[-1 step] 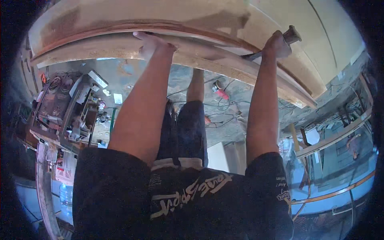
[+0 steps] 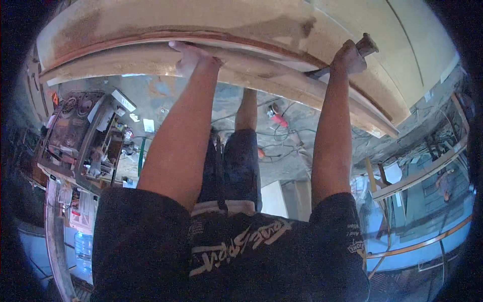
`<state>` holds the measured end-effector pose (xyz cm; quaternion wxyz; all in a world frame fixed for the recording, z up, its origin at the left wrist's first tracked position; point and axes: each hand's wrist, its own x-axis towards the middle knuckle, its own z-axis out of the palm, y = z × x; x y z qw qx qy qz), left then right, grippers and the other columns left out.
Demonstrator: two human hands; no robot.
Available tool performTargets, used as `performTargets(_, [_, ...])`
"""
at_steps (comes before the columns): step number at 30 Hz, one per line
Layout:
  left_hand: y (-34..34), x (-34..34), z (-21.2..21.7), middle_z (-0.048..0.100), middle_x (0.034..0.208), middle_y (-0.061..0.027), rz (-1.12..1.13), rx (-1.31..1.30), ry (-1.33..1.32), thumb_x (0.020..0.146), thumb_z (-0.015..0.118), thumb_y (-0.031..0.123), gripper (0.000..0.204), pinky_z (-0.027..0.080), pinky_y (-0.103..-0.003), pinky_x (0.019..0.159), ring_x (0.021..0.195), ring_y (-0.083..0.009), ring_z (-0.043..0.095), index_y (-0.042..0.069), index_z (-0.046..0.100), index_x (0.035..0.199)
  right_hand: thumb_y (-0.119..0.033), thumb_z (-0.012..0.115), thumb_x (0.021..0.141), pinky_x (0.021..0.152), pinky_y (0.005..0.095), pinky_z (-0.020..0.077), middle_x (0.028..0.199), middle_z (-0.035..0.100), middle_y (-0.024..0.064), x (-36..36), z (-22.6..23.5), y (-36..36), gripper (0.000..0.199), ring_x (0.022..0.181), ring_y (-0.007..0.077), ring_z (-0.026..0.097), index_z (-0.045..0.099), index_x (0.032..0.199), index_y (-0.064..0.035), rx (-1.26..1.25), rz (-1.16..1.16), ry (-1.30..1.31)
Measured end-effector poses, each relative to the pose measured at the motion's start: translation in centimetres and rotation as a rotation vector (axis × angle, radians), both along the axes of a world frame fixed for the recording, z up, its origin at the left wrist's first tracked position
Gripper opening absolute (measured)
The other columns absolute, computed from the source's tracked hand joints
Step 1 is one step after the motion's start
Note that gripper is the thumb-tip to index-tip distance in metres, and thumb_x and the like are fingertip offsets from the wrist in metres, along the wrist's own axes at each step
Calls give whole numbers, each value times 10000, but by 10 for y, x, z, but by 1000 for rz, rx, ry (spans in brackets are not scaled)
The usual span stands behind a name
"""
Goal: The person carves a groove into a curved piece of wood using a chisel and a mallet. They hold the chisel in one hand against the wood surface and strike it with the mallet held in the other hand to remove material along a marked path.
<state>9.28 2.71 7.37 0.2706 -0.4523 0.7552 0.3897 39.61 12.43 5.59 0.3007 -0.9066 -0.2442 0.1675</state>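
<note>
My left hand [image 2: 193, 59] grips the long wooden plank [image 2: 126, 61]; one finger lies stretched along its upper side, and the others are partly hidden. Off to the right, my right hand [image 2: 348, 58] is closed round the wooden handle of a chisel [image 2: 371, 44], whose flared butt sticks out beyond the fist. Its dark metal blade points left, to the gap between the plank and the broad pale board [image 2: 226, 17] behind it. I cannot tell whether the tip touches the wood.
Below the plank, a red power tool [image 2: 277, 117] and tangled cables [image 2: 282, 136] lie on the stained floor [image 2: 166, 93]. At left stands a cluttered workbench [image 2: 75, 121] with large water bottles [image 2: 83, 246] near it. A wooden frame [image 2: 417, 171] stands at right.
</note>
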Motion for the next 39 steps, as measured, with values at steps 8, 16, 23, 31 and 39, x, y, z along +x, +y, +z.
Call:
performTargets(8, [-5,-12,-4,612,1225,-302,-124,-162,174,882,475,761,938,587,-526,877,1026,-441,650,-100,548,1246,-317,551,988,756,374,504,914,586,42,63,-16,-174,206,822,181,555,564,1057,-123,536,207,215])
performTargets(16, [-19,0,24,644,1128,-309,-299,-89,174,884,426,782,993,595,-525,827,982,-445,660,-149,557,1202,-344,590,963,779,366,521,931,596,40,-128,35,-182,247,848,192,585,546,1064,-122,644,311,93])
performTargets(23, [-11,-15,-10,633,1209,-269,-75,-46,77,898,402,771,963,605,-514,829,998,-422,670,-104,515,1281,-92,658,848,819,365,534,1005,585,69,-204,48,-194,290,865,208,590,505,1094,-76,485,394,397])
performTargets(31, [-13,-7,24,656,1158,-279,-361,-132,106,912,410,742,900,595,-517,802,1005,-420,674,-92,580,1204,24,711,700,723,302,498,776,511,15,-237,40,-157,244,834,172,542,544,856,-59,901,-402,964])
performTargets(39, [-7,0,27,674,1122,-282,-300,18,230,928,518,623,747,589,-485,830,971,-417,682,-78,625,1159,56,665,704,657,255,470,897,597,41,-221,38,-75,260,801,119,567,576,945,14,631,197,536])
